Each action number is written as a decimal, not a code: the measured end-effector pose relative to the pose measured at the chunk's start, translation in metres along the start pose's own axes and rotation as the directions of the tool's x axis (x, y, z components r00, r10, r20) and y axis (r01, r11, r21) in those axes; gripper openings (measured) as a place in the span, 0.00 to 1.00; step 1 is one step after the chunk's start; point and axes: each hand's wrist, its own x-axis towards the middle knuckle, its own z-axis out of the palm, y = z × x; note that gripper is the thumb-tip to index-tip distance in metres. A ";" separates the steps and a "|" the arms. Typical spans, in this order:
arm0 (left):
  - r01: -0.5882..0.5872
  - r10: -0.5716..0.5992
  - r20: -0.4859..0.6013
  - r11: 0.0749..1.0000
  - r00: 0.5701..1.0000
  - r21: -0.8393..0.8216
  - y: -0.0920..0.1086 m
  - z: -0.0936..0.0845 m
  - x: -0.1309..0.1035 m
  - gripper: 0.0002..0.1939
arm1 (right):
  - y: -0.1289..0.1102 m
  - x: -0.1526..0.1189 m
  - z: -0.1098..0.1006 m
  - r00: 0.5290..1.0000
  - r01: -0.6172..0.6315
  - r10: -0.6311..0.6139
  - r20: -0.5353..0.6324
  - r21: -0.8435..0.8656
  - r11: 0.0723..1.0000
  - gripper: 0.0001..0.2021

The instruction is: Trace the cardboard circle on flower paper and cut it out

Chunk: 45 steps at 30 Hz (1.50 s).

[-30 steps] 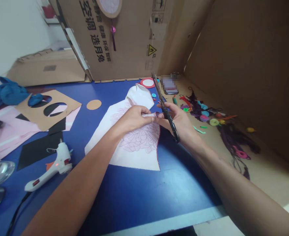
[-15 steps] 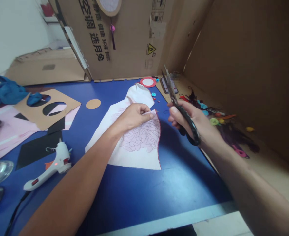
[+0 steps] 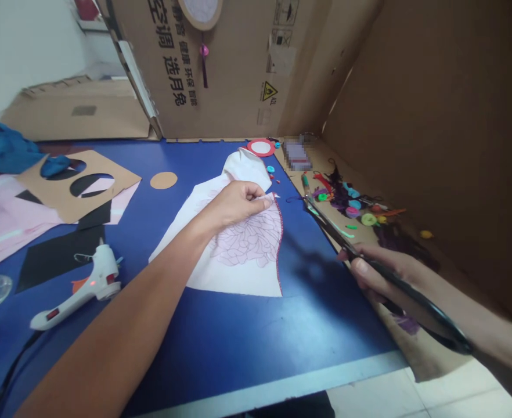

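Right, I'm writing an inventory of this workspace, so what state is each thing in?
Left hand: pinching the flower-outlined cloth
Right hand: gripping the scissors
Flower-outlined cloth: held at one edge, far end folded over
Scissors: held, clear of the cloth
Glue gun: lying down, red light lit
Brown sheet: two oval openings in it
Blue fabric: bunched up
Round frame: hung up, tassel dangling below

Around the cloth (image 3: 242, 249) on the table (image 3: 256, 342), the glue gun (image 3: 80, 297) lies to its left, the disc (image 3: 163, 180) behind-left of it, the cardboard wall (image 3: 230, 87) stands behind it, and the scissors (image 3: 332, 230) are to its right in the right hand (image 3: 390, 268).
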 end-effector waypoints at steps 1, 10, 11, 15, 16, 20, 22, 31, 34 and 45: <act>-0.001 0.001 -0.001 1.000 1.000 -0.008 -0.001 0.000 0.000 0.09 | -0.001 -0.001 0.002 1.000 0.011 -0.011 0.000 -0.067 0.998 0.21; -0.006 0.005 -0.010 0.998 1.000 -0.057 0.001 -0.004 -0.001 0.09 | -0.004 0.007 0.010 0.987 0.138 -0.122 0.105 -0.160 0.977 0.21; -0.005 0.004 -0.010 0.998 1.000 -0.058 0.002 -0.004 -0.001 0.09 | -0.004 0.008 0.011 0.985 0.147 -0.130 0.111 -0.169 0.975 0.20; -0.003 0.002 -0.017 0.998 1.000 -0.062 0.003 -0.005 -0.001 0.08 | -0.001 0.013 0.014 0.978 0.185 -0.155 0.141 -0.236 0.954 0.19; -0.006 0.005 -0.019 0.998 1.000 -0.065 0.003 -0.005 -0.001 0.08 | -0.001 0.014 0.015 0.975 0.199 -0.165 0.151 -0.248 0.948 0.20; -0.028 0.026 -0.021 0.995 0.999 -0.094 0.002 -0.005 -0.001 0.07 | -0.003 0.017 0.016 0.964 0.247 -0.206 0.166 -0.279 0.928 0.20; -0.036 0.035 -0.016 0.995 0.999 -0.098 0.001 -0.006 -0.001 0.07 | -0.003 0.019 0.016 0.961 0.260 -0.217 0.173 -0.291 0.921 0.19; -0.069 0.068 -0.013 0.995 0.998 -0.069 -0.005 -0.008 0.002 0.10 | -0.002 0.024 0.016 0.957 0.239 -0.170 0.234 -0.306 0.922 0.20; -0.063 0.063 -0.008 0.994 0.998 -0.088 -0.006 -0.007 0.003 0.11 | 0.006 0.026 0.014 0.952 0.254 -0.180 0.249 -0.305 0.918 0.22; -0.054 0.053 -0.019 0.995 0.998 -0.084 -0.007 -0.006 0.003 0.10 | 0.006 0.030 0.017 0.951 0.261 -0.180 0.250 -0.344 0.902 0.26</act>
